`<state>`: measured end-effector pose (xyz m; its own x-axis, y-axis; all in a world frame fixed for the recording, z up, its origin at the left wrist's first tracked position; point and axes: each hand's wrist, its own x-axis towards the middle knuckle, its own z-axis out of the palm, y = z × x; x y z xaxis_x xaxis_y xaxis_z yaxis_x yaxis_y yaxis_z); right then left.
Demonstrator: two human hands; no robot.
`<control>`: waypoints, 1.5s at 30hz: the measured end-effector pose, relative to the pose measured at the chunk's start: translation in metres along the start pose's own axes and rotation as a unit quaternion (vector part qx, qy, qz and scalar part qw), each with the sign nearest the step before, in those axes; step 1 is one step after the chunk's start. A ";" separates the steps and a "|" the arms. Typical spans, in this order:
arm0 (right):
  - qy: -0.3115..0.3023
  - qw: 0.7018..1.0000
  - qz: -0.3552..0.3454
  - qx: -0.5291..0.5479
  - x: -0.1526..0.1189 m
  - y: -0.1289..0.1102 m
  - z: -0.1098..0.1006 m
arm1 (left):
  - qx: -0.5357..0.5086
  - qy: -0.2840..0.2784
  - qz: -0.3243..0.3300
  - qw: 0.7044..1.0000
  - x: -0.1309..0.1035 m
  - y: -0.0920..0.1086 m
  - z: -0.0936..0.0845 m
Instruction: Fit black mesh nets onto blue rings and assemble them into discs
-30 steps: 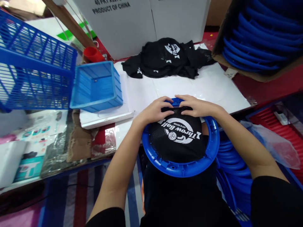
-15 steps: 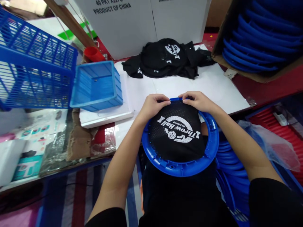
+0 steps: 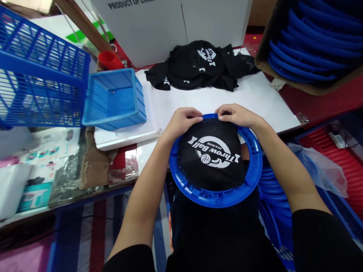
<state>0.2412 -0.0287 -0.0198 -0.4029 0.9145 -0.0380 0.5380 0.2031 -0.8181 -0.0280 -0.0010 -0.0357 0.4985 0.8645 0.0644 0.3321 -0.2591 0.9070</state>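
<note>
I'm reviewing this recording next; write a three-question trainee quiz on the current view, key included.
1. True or false: the left hand and right hand both touch the far edge of the round blue plastic ring.
2. Which is left of the pile of black printed fabric in the picture?
A) brown cardboard box
B) open light-blue plastic bin
3. Fill in: white lettering on the black mesh fabric inside the ring reads "____ Ball".

Key: 1 true; 2 B; 3 Throw.
</note>
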 end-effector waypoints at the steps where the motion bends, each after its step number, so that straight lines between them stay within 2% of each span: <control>1: -0.010 1.000 -0.001 0.000 0.000 -0.001 -0.001 | -0.004 -0.008 -0.003 1.000 0.000 0.000 -0.001; 6: -0.015 0.999 0.009 -0.037 0.004 -0.004 -0.002 | -0.019 -0.022 -0.013 0.999 0.000 -0.001 -0.004; 11: -0.003 0.997 0.021 -0.073 0.007 -0.012 0.003 | -0.009 -0.009 -0.012 1.000 -0.001 0.000 -0.001; 15: 0.018 0.997 -0.032 -0.072 0.009 -0.019 0.015 | -0.015 -0.004 -0.014 1.000 -0.001 0.002 0.003; 18: 0.012 0.993 -0.069 -0.093 0.012 -0.019 0.024 | 0.003 0.000 -0.005 1.000 -0.001 0.003 0.004; 24: 0.027 0.997 -0.026 -0.063 0.016 -0.013 0.028 | 0.067 -0.007 0.023 0.997 0.000 0.004 0.003; 29: 0.039 0.996 -0.008 -0.078 0.023 -0.013 0.031 | 0.105 -0.021 0.065 0.992 -0.005 0.009 0.003; 33: 0.032 0.995 -0.007 -0.089 0.030 -0.012 0.029 | 0.126 -0.040 0.107 0.986 -0.009 0.011 0.004; 39: -0.006 0.999 0.006 -0.037 0.033 -0.009 0.022 | 0.173 -0.049 0.150 0.972 -0.008 0.005 0.005; 45: 0.047 0.987 -0.013 -0.150 0.034 -0.012 0.033 | 0.225 -0.068 0.165 0.958 -0.007 0.005 0.006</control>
<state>0.1967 -0.0113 -0.0301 -0.3560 0.9333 0.0460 0.7291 0.3082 -0.6111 -0.0248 -0.0113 -0.0342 0.7249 0.6478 0.2342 0.4351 -0.6941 0.5735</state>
